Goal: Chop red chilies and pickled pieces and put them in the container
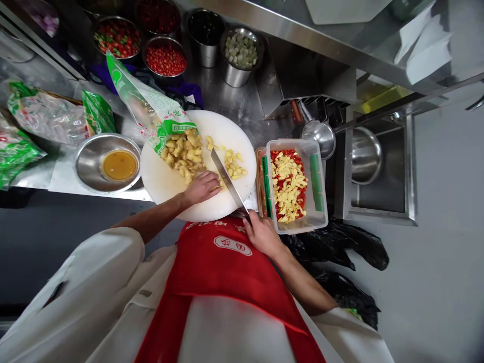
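Observation:
My right hand (262,234) is closed around the handle of a kitchen knife (228,177). Its long blade lies across a round white cutting board (159,190), pointing away from me. Left of the blade, my left hand (204,187) rests on the board with its fingers curled together over a piece of ginger, mostly hidden beneath them. Beyond that hand, a heap of pale ginger pieces (186,151) spills from an open green and white plastic bag (174,121). Sliced ginger (234,164) is scattered right of the knife.
Close to the board's right stands a clear plastic box (321,222) holding ginger slices over chopped red chillies. A steel bowl (85,171) with brown liquid is at left. Several steel pots, including one of chopped chillies (166,60), line the back. A sink (410,171) is at right.

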`<state>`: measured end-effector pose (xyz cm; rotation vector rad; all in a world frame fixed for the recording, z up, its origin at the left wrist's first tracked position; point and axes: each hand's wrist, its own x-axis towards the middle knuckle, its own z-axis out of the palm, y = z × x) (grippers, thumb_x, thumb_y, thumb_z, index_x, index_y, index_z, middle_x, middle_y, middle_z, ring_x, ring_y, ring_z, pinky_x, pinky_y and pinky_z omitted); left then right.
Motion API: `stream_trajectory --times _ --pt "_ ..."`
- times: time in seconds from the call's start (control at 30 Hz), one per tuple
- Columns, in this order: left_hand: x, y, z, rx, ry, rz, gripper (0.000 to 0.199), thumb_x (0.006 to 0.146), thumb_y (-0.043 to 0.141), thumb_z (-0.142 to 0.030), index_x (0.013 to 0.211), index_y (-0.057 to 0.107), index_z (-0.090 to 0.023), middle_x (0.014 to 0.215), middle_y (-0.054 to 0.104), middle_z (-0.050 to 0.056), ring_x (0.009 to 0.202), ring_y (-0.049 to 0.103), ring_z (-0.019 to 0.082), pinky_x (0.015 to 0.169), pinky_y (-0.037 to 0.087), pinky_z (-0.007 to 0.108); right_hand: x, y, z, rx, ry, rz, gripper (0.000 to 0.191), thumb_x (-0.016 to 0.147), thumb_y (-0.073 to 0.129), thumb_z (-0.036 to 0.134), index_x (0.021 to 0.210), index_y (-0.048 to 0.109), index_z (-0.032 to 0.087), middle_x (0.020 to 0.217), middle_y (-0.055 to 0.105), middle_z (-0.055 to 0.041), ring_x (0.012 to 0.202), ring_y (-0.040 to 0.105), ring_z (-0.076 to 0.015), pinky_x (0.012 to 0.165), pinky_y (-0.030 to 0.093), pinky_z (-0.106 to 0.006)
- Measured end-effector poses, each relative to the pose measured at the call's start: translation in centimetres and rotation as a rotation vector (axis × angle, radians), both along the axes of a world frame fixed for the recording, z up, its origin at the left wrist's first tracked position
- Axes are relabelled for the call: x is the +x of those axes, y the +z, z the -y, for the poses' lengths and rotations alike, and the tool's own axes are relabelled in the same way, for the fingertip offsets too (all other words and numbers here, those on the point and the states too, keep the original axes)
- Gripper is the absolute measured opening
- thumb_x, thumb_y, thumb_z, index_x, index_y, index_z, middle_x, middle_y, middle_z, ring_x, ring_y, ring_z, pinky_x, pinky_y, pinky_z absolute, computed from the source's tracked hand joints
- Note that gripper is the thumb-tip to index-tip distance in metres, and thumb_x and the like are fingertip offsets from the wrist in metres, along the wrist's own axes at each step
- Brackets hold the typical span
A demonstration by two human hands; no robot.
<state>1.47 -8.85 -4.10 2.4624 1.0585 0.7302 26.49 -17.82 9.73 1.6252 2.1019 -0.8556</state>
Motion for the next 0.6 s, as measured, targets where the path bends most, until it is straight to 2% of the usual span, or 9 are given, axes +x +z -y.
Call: stream_trajectory --times 0.2,0.3,0.37,0.43,0.53,0.6 --pt "0.0 -0.3 -0.1 -0.025 0.003 -0.002 0.023 0.097 0.049 -0.029 0.095 0.069 -0.019 0.102 0.064 0.008 0.102 0.056 0.022 0.094 0.048 0.039 1.1 3.5 1.2 -0.049 0.039 -0.032 0.024 0.102 0.035 0.027 0.114 0.052 0.016 0.099 0.071 -0.0122 0.092 0.066 -0.0251 0.077 0.041 -0.03" --pt "0.1 -0.3 -0.2 -0.055 0.002 0.003 0.024 0.097 0.047 -0.027 0.094 0.07 -0.02 0.102 0.065 0.008 0.102 0.056 0.022 0.094 0.048 0.039 1.2 4.0 1.2 -0.093 0.023 -0.069 0.022 0.102 0.035 0.027 0.112 0.051 0.017 0.098 0.071 -0.0112 0.091 0.067 -0.0241 0.076 0.041 -0.03" --pt "0.2 -0.2 -0.3 -0.064 0.005 0.01 0.025 0.097 0.047 -0.028 0.095 0.07 -0.02 0.102 0.065 0.008 0.103 0.056 0.022 0.095 0.048 0.039 0.8 3.2 0.9 -0.113 0.011 -0.062 0.022 0.102 0.034 0.027 0.112 0.051 0.016 0.096 0.072 -0.0113 0.091 0.068 -0.0243 0.075 0.04 -0.03" --pt "0.2 -0.1 -0.3 -0.072 0.01 0.016 0.026 0.098 0.047 -0.028 0.094 0.071 -0.019 0.102 0.066 0.008 0.103 0.056 0.022 0.094 0.048 0.039 0.0 1.6 0.4 -0.124 -0.007 -0.025 0.024 0.102 0.034 0.027 0.114 0.051 0.015 0.095 0.072 -0.0119 0.09 0.068 -0.0243 0.073 0.04 -0.029" --pt "0.2 0.1 -0.2 -0.089 0.007 0.023 0.025 0.097 0.047 -0.028 0.093 0.071 -0.019 0.103 0.066 0.008 0.103 0.056 0.022 0.094 0.049 0.039 -1.0 -0.8 -0.3 -0.105 -0.035 -0.004 0.03 0.102 0.033 0.029 0.123 0.049 0.014 0.101 0.073 -0.0124 0.092 0.068 -0.0237 0.074 0.039 -0.028" --pt "0.1 0.1 -0.2 -0.091 0.007 0.024 0.024 0.097 0.048 -0.027 0.095 0.071 -0.019 0.104 0.066 0.009 0.104 0.056 0.022 0.094 0.048 0.04 -1.2 -1.6 -0.4 -0.083 -0.049 -0.027 0.033 0.103 0.033 0.031 0.127 0.047 0.015 0.105 0.072 -0.0123 0.094 0.067 -0.0235 0.075 0.04 -0.028"
